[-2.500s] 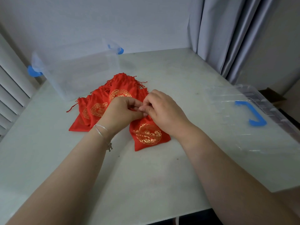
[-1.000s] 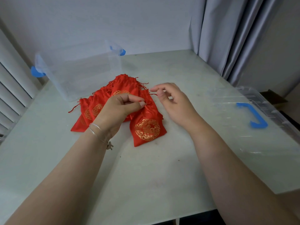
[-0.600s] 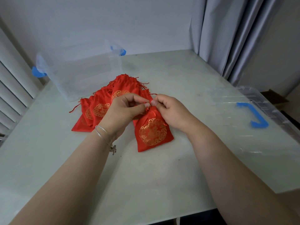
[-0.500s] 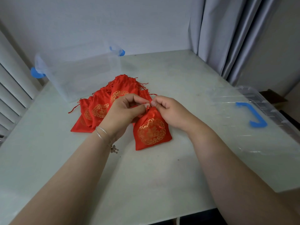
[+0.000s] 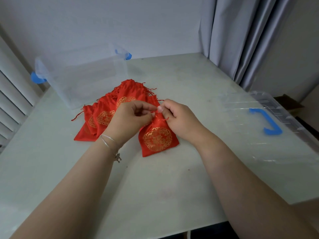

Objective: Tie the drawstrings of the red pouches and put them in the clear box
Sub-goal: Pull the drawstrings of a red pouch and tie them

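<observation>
Both hands meet over the nearest pouch (image 5: 158, 139) on the table (image 5: 155, 187): left hand (image 5: 128, 119) and right hand (image 5: 179, 118) each pinch its drawstring (image 5: 163, 119) at the neck, likely to knot it; the box (image 5: 82, 78) waits behind the pile (image 5: 107, 114)

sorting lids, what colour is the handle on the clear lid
Blue handle, seen in the head view.

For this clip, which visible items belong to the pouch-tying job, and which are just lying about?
Job: near pouch with its drawstring, pinched by left hand and right hand; pouch pile; clear box.

Lying about: box lid; curtain.
</observation>
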Demonstrator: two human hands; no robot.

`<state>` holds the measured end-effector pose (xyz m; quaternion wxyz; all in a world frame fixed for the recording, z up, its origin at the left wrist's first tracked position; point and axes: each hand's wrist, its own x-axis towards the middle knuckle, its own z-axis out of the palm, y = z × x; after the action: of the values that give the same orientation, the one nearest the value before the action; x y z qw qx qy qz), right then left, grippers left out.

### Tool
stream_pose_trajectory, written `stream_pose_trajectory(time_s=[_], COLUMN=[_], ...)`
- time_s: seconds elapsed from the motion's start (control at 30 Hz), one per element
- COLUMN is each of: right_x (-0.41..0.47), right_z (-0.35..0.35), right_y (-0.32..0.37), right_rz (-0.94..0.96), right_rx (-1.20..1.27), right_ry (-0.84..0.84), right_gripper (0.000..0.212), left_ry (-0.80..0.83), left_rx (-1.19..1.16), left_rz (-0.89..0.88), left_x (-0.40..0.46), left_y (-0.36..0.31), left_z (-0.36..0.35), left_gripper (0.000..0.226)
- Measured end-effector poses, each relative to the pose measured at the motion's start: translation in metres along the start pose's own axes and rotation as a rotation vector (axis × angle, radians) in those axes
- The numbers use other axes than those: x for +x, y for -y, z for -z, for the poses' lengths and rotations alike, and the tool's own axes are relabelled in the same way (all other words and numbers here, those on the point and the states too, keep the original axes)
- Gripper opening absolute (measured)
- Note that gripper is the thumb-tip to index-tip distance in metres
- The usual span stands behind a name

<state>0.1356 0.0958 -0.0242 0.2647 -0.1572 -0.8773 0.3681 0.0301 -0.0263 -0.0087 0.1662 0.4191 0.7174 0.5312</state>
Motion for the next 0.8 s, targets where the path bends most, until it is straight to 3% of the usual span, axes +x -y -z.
stream_pose_trajectory(time_s=[0.1, 0.37, 0.57, 0.8], right_x=[-0.002, -0.003, 0.002, 0.001], right_z=[-0.001, -0.002, 0.004, 0.021], right_y=[0.002, 0.005, 0.003, -0.002], right_rz=[0.050, -0.029, -0.250, -0.409], right_rx=[-0.023, 0.033, 0.629, 0.758], right_ry=[-0.036, -0.037, 0.048, 0.265], right_gripper=[0.021, 0.026, 0.018, 0.019], left_ry=[-0.032, -0.038, -0.122, -0.200], left_rx=[0.164, 0.484, 0.514, 0.698], left_rz=[-0.072, -0.297, -0.509, -0.800], left_x=[0.000, 0.000, 0.004, 0.004], left_y=[0.002, 0.004, 0.014, 0.014], left_z=[0.001, -0.001, -0.003, -0.002], left_gripper=[0.016, 0.008, 0.010, 0.014])
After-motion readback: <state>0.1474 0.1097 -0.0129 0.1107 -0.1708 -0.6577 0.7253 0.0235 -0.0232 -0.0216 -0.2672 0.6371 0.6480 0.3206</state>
